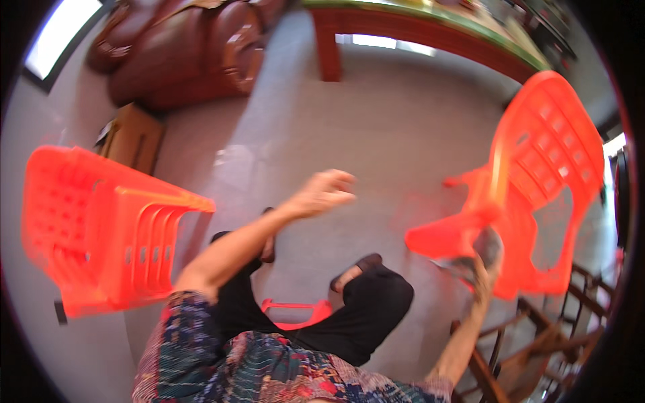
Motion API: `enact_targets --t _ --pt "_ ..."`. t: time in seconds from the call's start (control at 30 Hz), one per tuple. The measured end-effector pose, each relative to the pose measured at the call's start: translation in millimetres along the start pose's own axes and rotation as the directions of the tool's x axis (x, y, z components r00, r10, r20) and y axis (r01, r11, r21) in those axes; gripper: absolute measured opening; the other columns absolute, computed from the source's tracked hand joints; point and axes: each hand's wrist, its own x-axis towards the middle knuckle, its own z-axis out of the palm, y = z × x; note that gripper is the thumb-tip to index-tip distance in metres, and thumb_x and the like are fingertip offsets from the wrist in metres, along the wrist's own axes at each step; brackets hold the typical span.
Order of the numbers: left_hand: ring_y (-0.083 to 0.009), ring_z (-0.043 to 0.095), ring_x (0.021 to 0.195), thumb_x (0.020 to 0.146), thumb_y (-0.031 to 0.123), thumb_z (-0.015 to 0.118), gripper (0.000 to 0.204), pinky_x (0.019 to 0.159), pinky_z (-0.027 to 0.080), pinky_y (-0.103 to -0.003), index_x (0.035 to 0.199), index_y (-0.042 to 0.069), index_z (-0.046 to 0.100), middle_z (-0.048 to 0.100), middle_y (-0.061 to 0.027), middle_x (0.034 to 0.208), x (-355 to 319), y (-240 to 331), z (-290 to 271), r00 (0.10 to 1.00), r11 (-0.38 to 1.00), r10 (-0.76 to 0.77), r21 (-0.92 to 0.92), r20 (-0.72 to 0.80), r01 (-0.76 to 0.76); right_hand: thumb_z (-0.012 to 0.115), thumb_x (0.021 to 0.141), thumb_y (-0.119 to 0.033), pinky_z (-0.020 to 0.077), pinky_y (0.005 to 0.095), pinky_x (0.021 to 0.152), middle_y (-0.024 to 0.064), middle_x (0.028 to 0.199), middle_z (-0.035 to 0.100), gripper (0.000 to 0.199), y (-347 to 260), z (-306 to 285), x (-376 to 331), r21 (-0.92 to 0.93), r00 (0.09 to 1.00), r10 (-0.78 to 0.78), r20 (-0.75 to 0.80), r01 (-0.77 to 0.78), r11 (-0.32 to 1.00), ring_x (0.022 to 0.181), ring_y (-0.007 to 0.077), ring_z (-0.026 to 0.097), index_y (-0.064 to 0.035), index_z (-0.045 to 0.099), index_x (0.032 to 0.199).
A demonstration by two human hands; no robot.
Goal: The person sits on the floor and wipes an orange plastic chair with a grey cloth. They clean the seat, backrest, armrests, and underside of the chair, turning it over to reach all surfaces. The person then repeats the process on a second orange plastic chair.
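Note:
My left hand (326, 193) is raised over the floor in front of my knees, touching nothing. Its fingers are loosely bent and apart, and motion smears them a little. On the right, my right hand (485, 272) is closed at the edge of a grey, shiny object (457, 266), whose kind is too blurred to make out. Both are at the seat of a red plastic chair (551, 154) with a slotted back. My black-trousered legs are spread, with a bit of red plastic seat (295, 314) showing between them.
A stack of red plastic chairs (101, 228) stands at the left. Behind it are a cardboard box (138, 138) and a brown leather sofa (175, 54). A wooden table (416, 33) spans the far side. Dark wooden furniture (531, 342) sits at the lower right.

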Motion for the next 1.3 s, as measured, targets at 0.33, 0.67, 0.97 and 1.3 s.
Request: enact_targets --t 0.33,0.67,0.97,1.3 --pt "-0.0129 0.06 0.093 0.086 0.006 0.062 0.031 0.078 0.048 -0.026 0.115 -0.001 0.055 0.064 -0.0075 0.101 -251 -20 -128 0.735 0.988 -0.154 -0.113 -0.66 0.106 0.08 0.072 -0.026 0.0465 0.0366 0.067 0.0052 0.075 0.056 0.039 34 69 102 -0.511 0.834 -0.379 -0.401 0.14 0.848 0.069 0.0194 0.054 -0.0036 0.052 0.088" --pt "-0.0304 0.046 0.118 0.075 0.003 0.07 0.049 0.096 0.04 -0.039 0.12 0.006 0.051 0.048 -0.015 0.126 -488 16 -150 0.029 0.581 0.521 0.379 -0.853 0.72 0.07 0.082 -0.028 0.0508 0.0362 0.075 0.0127 0.097 0.065 0.038 39 60 135 -0.741 0.844 -0.195 -0.5 -0.301 0.6 0.084 0.0258 0.061 0.0011 0.059 0.105" --pt "-0.0358 0.029 0.129 0.071 0.027 0.078 0.082 0.106 0.025 -0.048 0.136 0.004 0.034 0.036 -0.0189 0.136 -662 6 -180 -0.435 0.427 0.664 -0.168 -0.609 0.888 0.065 0.088 -0.028 0.0511 0.0341 0.073 0.009 0.094 0.062 0.031 -34 268 79 -0.203 0.972 -0.234 -0.036 0.222 0.954 0.082 0.019 0.06 -0.0016 0.058 0.101" --pt "-0.0156 0.055 0.107 0.083 0.037 0.069 0.057 0.098 0.037 -0.03 0.123 -0.002 0.055 0.062 -0.0071 0.11 -721 -20 -207 -0.47 0.971 -0.2 -0.238 -0.86 0.023 0.062 0.09 -0.023 0.0504 0.028 0.073 0.0085 0.097 0.064 0.03 -218 645 -91 0.286 0.599 -0.337 0.726 0.183 0.941 0.089 0.0156 0.061 -0.0061 0.052 0.113"
